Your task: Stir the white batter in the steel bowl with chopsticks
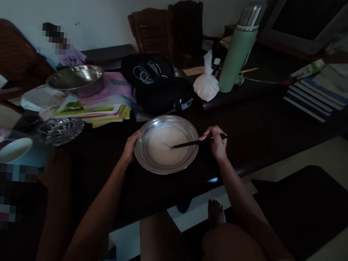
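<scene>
Left hand point(130, 146) grips the shiny steel bowl's point(146, 162) rim; right hand point(217, 141) pinches dark chopsticks point(195, 143) dipped in pale, smooth batter point(163, 148).

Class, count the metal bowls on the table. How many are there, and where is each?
2. One metal bowl with pale liquid sits between the left hand and right hand. The other bowl rests on the papers at the far left. Clutter may hide more.

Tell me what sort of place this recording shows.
Probably a room in a home, used for both study and food preparation. A dark table carries stacked books, a green thermos and a metal bowl of white batter, with wooden chairs against a plain wall.
</scene>
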Available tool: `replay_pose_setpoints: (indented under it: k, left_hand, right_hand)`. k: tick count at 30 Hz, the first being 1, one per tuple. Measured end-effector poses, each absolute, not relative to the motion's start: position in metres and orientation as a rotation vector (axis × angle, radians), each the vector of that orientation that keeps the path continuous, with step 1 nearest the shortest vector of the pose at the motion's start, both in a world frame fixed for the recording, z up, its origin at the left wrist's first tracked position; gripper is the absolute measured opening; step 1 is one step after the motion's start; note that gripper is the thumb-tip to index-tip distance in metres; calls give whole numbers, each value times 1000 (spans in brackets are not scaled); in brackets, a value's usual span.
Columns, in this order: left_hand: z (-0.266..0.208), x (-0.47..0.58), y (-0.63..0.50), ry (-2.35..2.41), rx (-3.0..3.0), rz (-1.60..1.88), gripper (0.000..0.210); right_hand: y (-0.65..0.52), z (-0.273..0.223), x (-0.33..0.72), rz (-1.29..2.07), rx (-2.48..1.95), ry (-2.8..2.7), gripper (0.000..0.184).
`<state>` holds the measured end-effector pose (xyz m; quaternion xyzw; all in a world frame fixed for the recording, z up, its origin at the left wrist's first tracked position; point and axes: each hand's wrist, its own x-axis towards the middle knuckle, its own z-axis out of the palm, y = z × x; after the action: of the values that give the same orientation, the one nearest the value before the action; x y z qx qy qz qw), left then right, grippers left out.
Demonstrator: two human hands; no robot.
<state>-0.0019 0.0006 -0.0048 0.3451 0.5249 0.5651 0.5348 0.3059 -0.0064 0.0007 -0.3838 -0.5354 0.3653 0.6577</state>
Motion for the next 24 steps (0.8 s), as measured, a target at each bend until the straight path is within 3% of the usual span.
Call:
replay_pose_setpoints:
  k: [6,11,17,24]
  left_hand:
    - [-8,-4,1,1286,799,1361,37]
    - [-8,-4,1,1279,810,1360,36]
    - [-7,-4,1,1291,800,1360,35]
    - [-6,-3,0,1271,818,1355,37]
  right_hand:
    - [-6,0,305,816,-896,-1425,43]
    - [-6,-1,308,774,-886,-1215,44]
    - [-8,2,306,802,-878,-1486,46]
    - [-7,3,307,881,-885,-1307,47]
